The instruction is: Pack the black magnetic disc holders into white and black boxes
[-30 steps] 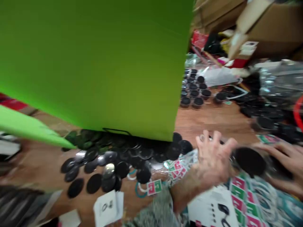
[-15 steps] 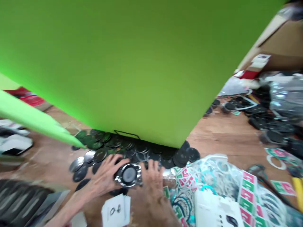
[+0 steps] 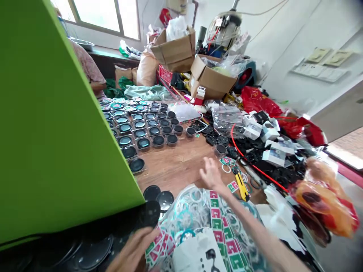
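My right hand [image 3: 211, 174] is stretched over the wooden table, fingers apart and slightly blurred, with nothing seen in it. Just beyond its fingertips sits a black round piece in a clear plastic tray [image 3: 220, 150]. Low in the view, my left hand [image 3: 133, 247] is beside red-and-green stickers [image 3: 160, 245] and below a black disc [image 3: 151, 211]. It is smeared and partly cut off, so whether it holds anything cannot be made out. Between my arms lies a clear bag of white and teal rings [image 3: 184, 207], with a white box [image 3: 195, 251] on it.
A large green panel [image 3: 56, 124] blocks the left side. Rows of trayed black round pieces [image 3: 138, 132] stand behind it. A yellow cutter [image 3: 241, 186], loose rings and a red cord [image 3: 261, 172] lie to the right, near small white boxes [image 3: 276, 153]. Another person's arm [image 3: 96, 85] shows behind the panel.
The view has swung right. Both hands were around a round dark piece with a silver ring; my right hand has left it and reached out across the table. That piece is no longer visible.
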`<state>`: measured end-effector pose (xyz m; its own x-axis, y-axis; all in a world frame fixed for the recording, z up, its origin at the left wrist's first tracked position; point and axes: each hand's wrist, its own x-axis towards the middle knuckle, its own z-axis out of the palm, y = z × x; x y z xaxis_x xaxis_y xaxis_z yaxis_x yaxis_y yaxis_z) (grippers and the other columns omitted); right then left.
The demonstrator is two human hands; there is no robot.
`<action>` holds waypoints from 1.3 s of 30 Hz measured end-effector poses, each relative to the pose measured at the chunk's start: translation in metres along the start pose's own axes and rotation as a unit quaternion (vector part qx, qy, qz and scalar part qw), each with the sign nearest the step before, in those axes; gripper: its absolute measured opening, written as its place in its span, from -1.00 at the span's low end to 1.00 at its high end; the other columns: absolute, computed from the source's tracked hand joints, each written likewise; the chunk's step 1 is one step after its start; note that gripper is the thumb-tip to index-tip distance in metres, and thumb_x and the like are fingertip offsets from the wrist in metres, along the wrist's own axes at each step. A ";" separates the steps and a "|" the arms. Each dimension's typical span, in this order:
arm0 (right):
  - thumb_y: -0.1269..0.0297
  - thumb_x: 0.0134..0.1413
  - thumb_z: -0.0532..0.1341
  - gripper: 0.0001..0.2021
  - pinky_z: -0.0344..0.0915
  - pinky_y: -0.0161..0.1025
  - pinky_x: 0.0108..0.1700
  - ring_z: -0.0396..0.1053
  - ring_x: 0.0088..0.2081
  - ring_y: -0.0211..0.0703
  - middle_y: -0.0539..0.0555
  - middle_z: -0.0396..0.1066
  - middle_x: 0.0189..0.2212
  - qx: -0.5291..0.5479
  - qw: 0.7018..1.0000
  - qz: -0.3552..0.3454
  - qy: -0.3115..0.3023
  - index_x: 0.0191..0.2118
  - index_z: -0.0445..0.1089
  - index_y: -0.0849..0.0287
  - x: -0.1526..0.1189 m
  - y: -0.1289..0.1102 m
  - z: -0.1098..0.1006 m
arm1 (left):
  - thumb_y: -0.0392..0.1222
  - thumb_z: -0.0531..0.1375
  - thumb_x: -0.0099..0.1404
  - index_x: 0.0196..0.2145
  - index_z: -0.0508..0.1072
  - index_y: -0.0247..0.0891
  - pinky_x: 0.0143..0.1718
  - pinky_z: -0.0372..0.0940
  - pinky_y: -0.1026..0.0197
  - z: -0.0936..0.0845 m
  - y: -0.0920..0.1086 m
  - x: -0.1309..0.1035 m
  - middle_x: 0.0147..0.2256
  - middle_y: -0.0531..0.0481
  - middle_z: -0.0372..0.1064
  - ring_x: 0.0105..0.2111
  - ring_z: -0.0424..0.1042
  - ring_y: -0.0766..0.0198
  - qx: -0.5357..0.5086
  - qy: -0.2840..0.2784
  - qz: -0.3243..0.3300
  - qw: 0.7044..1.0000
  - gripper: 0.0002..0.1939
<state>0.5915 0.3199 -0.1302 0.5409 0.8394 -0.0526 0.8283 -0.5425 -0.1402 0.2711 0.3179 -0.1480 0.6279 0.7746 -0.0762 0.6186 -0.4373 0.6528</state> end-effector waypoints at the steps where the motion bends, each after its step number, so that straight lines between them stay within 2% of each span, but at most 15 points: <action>1: 0.23 0.15 -0.02 -0.38 -0.03 0.05 0.25 -0.01 0.26 0.13 0.33 0.07 0.23 -0.005 1.000 0.026 0.013 0.30 -0.06 0.37 0.025 0.026 -0.001 | 0.10 0.14 0.14 0.09 0.33 0.21 0.07 0.32 0.01 0.001 0.007 0.016 0.10 0.13 0.31 0.07 0.34 0.06 -0.018 -0.018 0.018 1.000 -0.48; 2: 0.22 0.15 0.00 -0.35 -0.03 0.10 0.22 0.01 0.24 0.22 0.41 0.07 0.20 -0.007 0.999 0.048 0.023 0.30 -0.10 0.44 0.047 0.047 0.000 | 0.06 0.10 0.20 0.10 0.34 0.07 0.11 0.27 0.08 0.004 0.015 0.036 0.14 0.05 0.25 0.10 0.31 0.11 -0.038 -0.047 0.032 0.998 -0.51; 4: 0.15 0.16 0.00 -0.31 -0.03 0.21 0.16 -0.02 0.23 0.37 0.51 0.03 0.18 -0.007 0.996 0.084 0.034 0.30 -0.13 0.48 0.081 0.080 0.006 | -0.03 0.06 0.25 0.14 0.29 -0.18 0.19 0.16 0.10 0.011 0.032 0.083 0.17 -0.11 0.20 0.18 0.20 0.12 -0.013 0.015 0.008 1.000 -0.49; 6: 0.09 0.18 -0.01 -0.35 0.02 0.26 0.09 0.03 0.19 0.46 0.54 0.07 0.14 0.000 0.994 0.101 0.029 0.27 -0.03 0.44 0.103 0.100 0.016 | -0.05 0.08 0.24 0.18 0.23 -0.31 0.21 0.09 0.10 0.016 0.041 0.132 0.19 -0.21 0.15 0.23 0.10 0.08 0.071 0.093 -0.083 0.990 -0.42; 9: 0.13 0.19 -0.01 -0.44 0.07 0.18 0.06 0.12 0.13 0.41 0.53 0.14 0.07 0.005 0.997 0.077 0.029 0.20 0.10 0.42 0.113 0.109 0.031 | -0.04 0.06 0.24 0.24 0.05 -0.51 0.25 -0.13 -0.19 0.014 0.037 0.189 0.26 -0.48 -0.10 0.31 -0.21 -0.21 0.134 0.189 -0.208 0.950 -0.29; 12: 0.22 0.17 0.00 -0.52 0.06 0.03 0.12 0.13 0.12 0.23 0.42 0.17 0.05 0.004 0.999 -0.003 0.033 0.16 0.17 0.36 0.099 0.090 0.043 | -0.05 0.06 0.22 0.23 -0.02 -0.64 0.19 -0.22 -0.36 0.010 0.024 0.213 0.26 -0.64 -0.23 0.30 -0.32 -0.38 0.157 0.241 -0.301 0.909 -0.23; 14: 0.17 0.17 0.02 -0.58 0.05 -0.04 0.15 0.16 0.10 0.13 0.30 0.21 0.04 0.006 0.997 -0.071 0.023 0.09 0.25 0.25 0.085 0.065 0.047 | -0.07 0.08 0.20 0.20 0.05 -0.60 0.18 -0.21 -0.36 0.014 0.021 0.214 0.24 -0.62 -0.15 0.28 -0.23 -0.38 0.161 0.234 -0.313 0.906 -0.27; 17: 0.04 0.21 0.01 -0.64 0.08 -0.12 0.14 0.21 0.06 0.00 0.15 0.29 -0.01 0.016 0.986 -0.165 0.002 -0.01 0.33 0.09 0.083 0.014 0.047 | -0.07 0.09 0.19 0.16 0.19 -0.35 0.16 -0.15 -0.34 0.031 0.025 0.204 0.19 -0.41 0.04 0.22 -0.02 -0.29 0.160 0.196 -0.275 0.928 -0.40; 19: 0.09 0.23 -0.02 -0.60 0.06 -0.17 0.16 0.16 0.12 -0.04 0.16 0.24 0.07 0.022 0.979 -0.205 -0.001 0.10 0.26 0.13 0.101 -0.024 0.045 | -0.07 0.11 0.17 0.16 0.21 -0.21 0.13 -0.05 -0.30 0.042 0.030 0.196 0.17 -0.30 0.10 0.17 0.08 -0.25 0.156 0.162 -0.244 0.943 -0.41; 22: 0.23 0.15 0.07 -0.37 -0.04 -0.12 0.23 -0.10 0.28 0.01 0.25 -0.04 0.27 0.019 0.973 -0.232 -0.006 0.30 -0.05 0.28 0.143 -0.074 0.047 | -0.11 0.14 0.15 0.21 0.14 -0.14 0.09 0.07 -0.20 0.052 0.032 0.187 0.21 -0.25 0.05 0.17 0.09 -0.23 0.154 0.118 -0.215 0.957 -0.34; 25: 0.26 0.06 0.17 -0.30 -0.06 0.01 0.23 -0.16 0.30 0.12 0.23 -0.09 0.31 0.009 0.972 -0.234 -0.023 0.31 -0.06 0.21 0.175 -0.097 0.053 | -0.14 0.16 0.12 0.23 0.11 -0.16 0.07 0.10 -0.20 0.049 0.027 0.182 0.26 -0.28 -0.08 0.20 0.05 -0.27 0.161 0.088 -0.210 0.960 -0.29; 28: 0.26 0.04 0.22 -0.38 -0.01 0.14 0.18 -0.09 0.25 0.22 0.23 -0.05 0.28 -0.007 0.975 -0.219 -0.024 0.23 0.09 0.15 0.180 -0.080 0.055 | -0.11 0.17 0.12 0.23 0.09 -0.14 0.09 0.05 -0.24 0.042 0.020 0.178 0.31 -0.28 -0.20 0.22 0.01 -0.28 0.168 0.064 -0.201 0.963 -0.29; 31: 0.26 0.04 0.26 -0.43 -0.04 0.22 0.18 -0.10 0.25 0.26 0.25 -0.06 0.27 -0.032 0.977 -0.208 -0.023 0.18 0.15 0.19 0.165 -0.033 0.046 | -0.11 0.16 0.15 0.24 0.05 -0.08 0.11 0.00 -0.29 0.037 0.017 0.175 0.29 -0.26 -0.11 0.24 -0.02 -0.27 0.165 0.037 -0.184 0.968 -0.29; 35: 0.36 0.13 0.18 -0.55 0.00 0.07 0.19 0.01 0.22 0.09 0.23 0.10 0.19 -0.052 0.970 -0.231 -0.051 0.15 0.19 0.24 0.128 0.027 0.026 | -0.14 0.21 0.10 0.27 0.02 -0.12 0.09 -0.03 -0.33 0.032 0.019 0.174 0.29 -0.36 -0.12 0.23 -0.02 -0.35 0.157 0.006 -0.162 0.974 -0.20; 39: 0.42 0.15 0.08 -0.54 0.05 -0.02 0.14 0.07 0.17 0.04 0.25 0.20 0.14 -0.054 0.973 -0.211 -0.072 0.18 0.16 0.17 0.078 0.045 0.032 | -0.22 0.30 -0.02 0.27 0.01 -0.04 0.10 0.02 -0.24 0.029 0.025 0.174 0.32 -0.30 -0.18 0.24 -0.02 -0.32 0.154 -0.024 -0.125 0.980 -0.07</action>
<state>0.6661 0.3615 -0.1724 0.1297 0.9799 -0.1513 0.9869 -0.1424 -0.0759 0.4096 0.4283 -0.1672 0.4560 0.8555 -0.2453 0.8643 -0.3600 0.3512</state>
